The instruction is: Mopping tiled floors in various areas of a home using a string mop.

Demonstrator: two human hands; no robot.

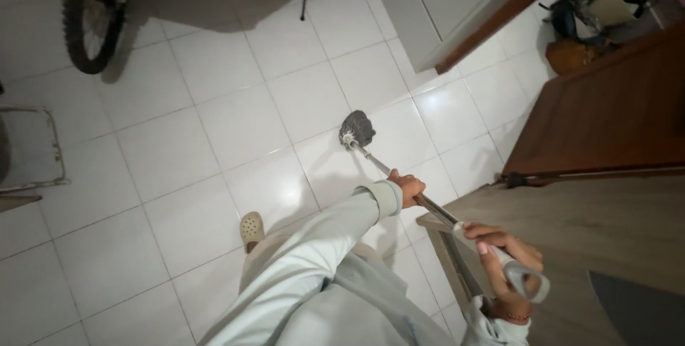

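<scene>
Seen from above on a white tiled floor (214, 139): at far left the corner of a metal-framed chair (50, 146) juts into view, and above it the knobbly front wheel of a motorbike (89, 21) stands on the tiles. Lower down, one foot in a pale clog (251, 229) is planted on the floor, below a light trouser leg. Right of centre, the grey head of a mop (357, 128) rests on a tile, its metal handle (435, 210) slanting down and to the right. The left hand (408, 187), in a pale long sleeve, is closed around the handle partway up. The right hand (503, 264), a beaded bracelet at the wrist, grips the pale upper end of the handle with fingers curled round it, just above a wooden counter (592, 239). At upper right stand white cabinet doors (435, 3), and beyond them bags (592, 11) lie on the floor.
</scene>
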